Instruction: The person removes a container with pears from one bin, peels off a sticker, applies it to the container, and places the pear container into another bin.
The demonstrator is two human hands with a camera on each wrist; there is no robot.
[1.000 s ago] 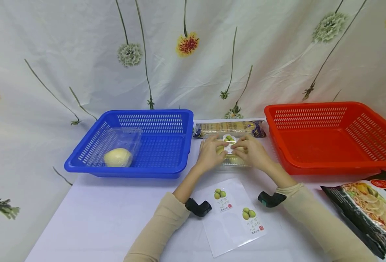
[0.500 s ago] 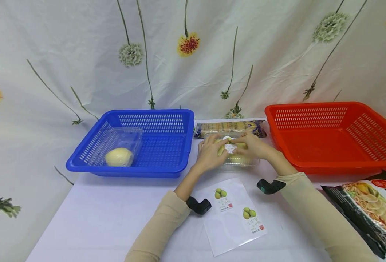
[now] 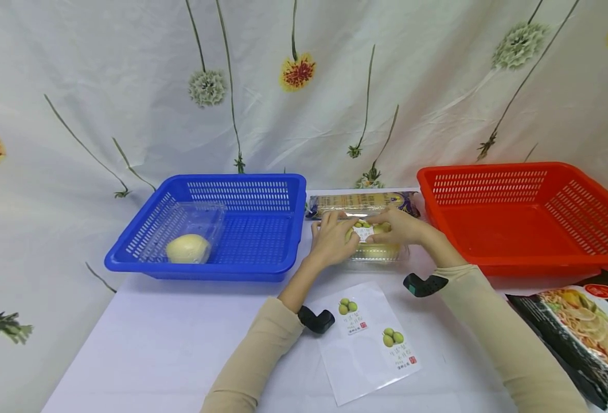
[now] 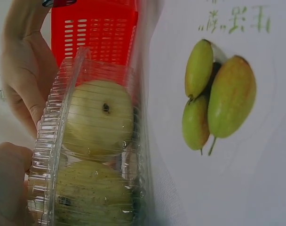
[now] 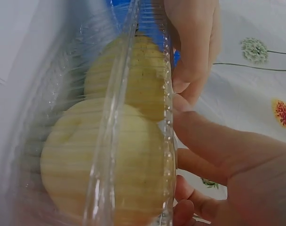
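Note:
A clear plastic clamshell box (image 3: 376,253) with pale yellow-green pears stands on the white table. Its lid bears a white label (image 3: 363,233) with a picture of green fruit. My left hand (image 3: 331,240) rests on the lid at the label's left side, fingers extended. From the right, my right hand (image 3: 400,227) touches the label's edge with thumb and fingers. In the left wrist view, pears (image 4: 98,117) show through the ribbed side wall. In the right wrist view, the right thumb and fingers lie on the lid, not round the box (image 5: 105,160).
Nearer me lies a white sheet (image 3: 358,367) with two fruit labels. A blue basket (image 3: 252,272) at left holds a clear box with a pale round fruit (image 3: 187,248). At right stand a red basket (image 3: 490,229) and a black noodle packet (image 3: 583,332). A long packet (image 3: 361,201) lies behind.
The label, earlier held up between both hands' fingertips, now lies lower on the lid. My right hand has spread slightly right along it; my left hand has hardly moved.

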